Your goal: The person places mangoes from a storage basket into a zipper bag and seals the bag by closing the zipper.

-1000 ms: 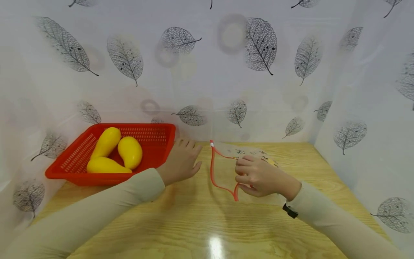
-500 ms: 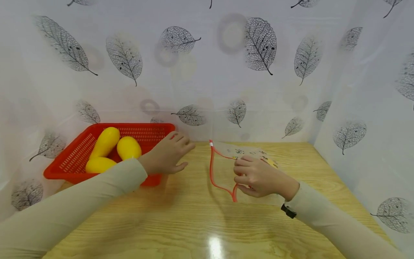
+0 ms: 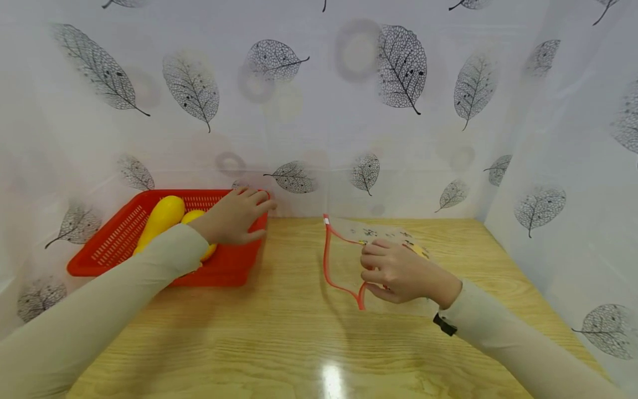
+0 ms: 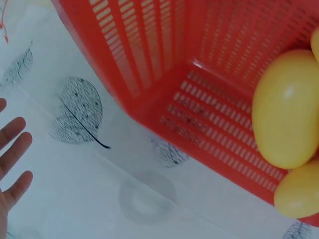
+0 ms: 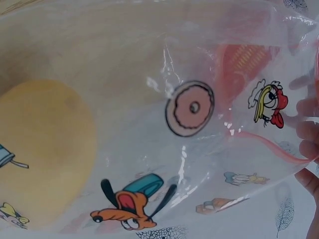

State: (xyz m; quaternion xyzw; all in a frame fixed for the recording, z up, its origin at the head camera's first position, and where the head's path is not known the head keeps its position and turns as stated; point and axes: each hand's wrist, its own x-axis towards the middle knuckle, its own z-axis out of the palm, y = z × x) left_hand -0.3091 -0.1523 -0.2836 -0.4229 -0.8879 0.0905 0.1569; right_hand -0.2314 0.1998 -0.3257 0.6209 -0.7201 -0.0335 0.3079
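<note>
My left hand (image 3: 231, 217) hovers with fingers extended over the right part of a red plastic basket (image 3: 214, 274). Yellow mangoes (image 3: 163, 219) lie in that basket, partly hidden by the hand and sleeve. In the left wrist view the fingers (image 4: 16, 152) are spread and hold nothing, apart from the mango (image 4: 286, 109) nearest the camera. On the right, my right hand (image 3: 401, 271) pinches the red-edged mouth of a clear zip bag (image 3: 327, 260), which gapes toward the left. Cartoon prints cover the bag, and a rounded yellow thing (image 5: 50, 144) shows through its film.
Both stand on a wooden table (image 3: 279, 332). A white curtain (image 3: 319, 122) with dark leaf prints surrounds the back and sides. A black band (image 3: 445, 325) sits at the right wrist.
My left hand has moved left and slightly away, from beside the basket's right wall to above the basket. The right hand keeps its grip on the bag, almost still.
</note>
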